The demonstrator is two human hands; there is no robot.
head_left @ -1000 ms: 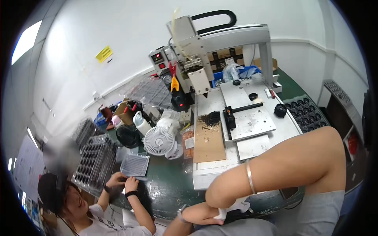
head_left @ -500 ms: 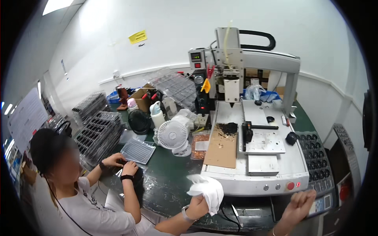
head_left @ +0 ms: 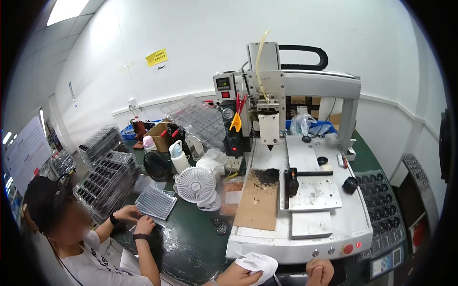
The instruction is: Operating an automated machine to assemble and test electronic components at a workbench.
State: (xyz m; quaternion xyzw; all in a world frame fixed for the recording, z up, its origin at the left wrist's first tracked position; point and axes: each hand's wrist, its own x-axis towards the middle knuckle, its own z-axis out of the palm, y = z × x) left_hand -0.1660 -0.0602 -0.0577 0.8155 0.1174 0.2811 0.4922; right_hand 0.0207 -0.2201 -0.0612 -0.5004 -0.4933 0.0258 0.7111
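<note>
1. White wall [head_left: 191, 43] and scuffed dark-green tabletop [head_left: 193, 238] lie around a grey-and-white metal gantry machine [head_left: 312, 81] in the head view.
2. At the lower edge, the left hand [head_left: 236, 276] pinches a crumpled white fabric piece [head_left: 258, 264], perhaps a glove, which sticks up before the machine's front.
3. Beside it, well apart, the right hand [head_left: 320, 272] is curled into a narrow fist, near a round red button [head_left: 348, 249].
4. Flat brown cardboard sheet [head_left: 257, 207] on the machine's bed bears black debris [head_left: 267, 177].
5. Farther left, a co-worker's hands [head_left: 145, 225] are close to a pale ribbed plastic tray [head_left: 156, 204].
</note>
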